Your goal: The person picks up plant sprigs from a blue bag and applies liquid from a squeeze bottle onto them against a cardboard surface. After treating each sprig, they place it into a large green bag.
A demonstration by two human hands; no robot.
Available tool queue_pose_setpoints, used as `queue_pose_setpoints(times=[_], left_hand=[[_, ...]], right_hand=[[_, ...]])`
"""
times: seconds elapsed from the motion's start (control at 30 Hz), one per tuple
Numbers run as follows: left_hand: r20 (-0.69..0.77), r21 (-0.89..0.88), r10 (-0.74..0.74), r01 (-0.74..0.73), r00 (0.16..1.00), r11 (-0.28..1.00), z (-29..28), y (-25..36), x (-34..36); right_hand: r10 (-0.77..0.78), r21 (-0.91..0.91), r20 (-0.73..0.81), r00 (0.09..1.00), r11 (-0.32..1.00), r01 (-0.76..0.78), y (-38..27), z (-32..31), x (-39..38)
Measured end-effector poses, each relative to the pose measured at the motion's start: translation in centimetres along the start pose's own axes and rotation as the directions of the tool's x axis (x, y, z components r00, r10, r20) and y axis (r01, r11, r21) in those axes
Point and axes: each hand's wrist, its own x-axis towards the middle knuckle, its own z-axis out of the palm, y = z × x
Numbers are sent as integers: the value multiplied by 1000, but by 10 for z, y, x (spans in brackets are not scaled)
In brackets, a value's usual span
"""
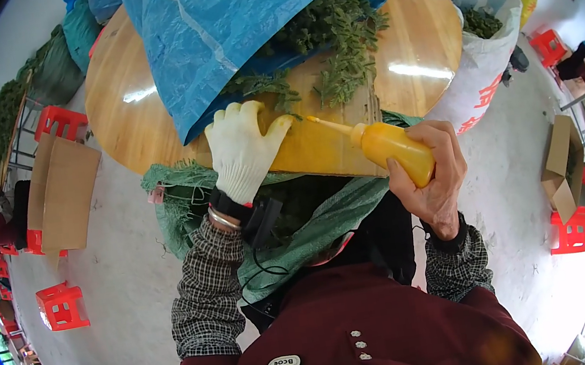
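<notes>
My right hand [434, 177] is bare and wrapped round a yellow squeeze bottle [397, 149]. The bottle is tilted, its long thin nozzle pointing up and left toward my left thumb. My left hand [244, 148] wears a white knitted glove with yellow stains on the thumb and fingertips. Its thumb stands apart from the fingers, over a yellow-stained cardboard sheet [333, 153]. A tiny green bit shows by the thumb tip; whether the thumb touches it I cannot tell. Just beyond, green leafy sprigs [344, 43] spill out of a blue plastic bag [234, 20].
Beneath lies a round wooden table [130, 130]. A green woven sack [312, 220] lies open at my lap. To the right stands a white sack [487, 31] holding greenery. Red stools [63, 306] and cardboard boxes [68, 190] stand on the floor; another person sits far left.
</notes>
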Motion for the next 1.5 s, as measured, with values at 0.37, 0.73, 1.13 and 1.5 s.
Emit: queue_pose_setpoints(times=[0.37,0.73,1.13,1.5], left_hand=[[57,-99,33,-28,998,995,7,4,-8],[-10,-115,4,-5,1000,993,-16,26,-33],[98,-21,218,-217,971,976,-19,10,-32],[257,63,325,-351,910,934,-45,-25,-13]], right_hand=[[32,-44,-127,991,998,-38,16,-2,2],[37,48,20,999,998,-38,10,10,-5],[-13,82,-3,1000,997,14,12,-8,-4],[-34,186,49,998,982,25,15,-8,-10]])
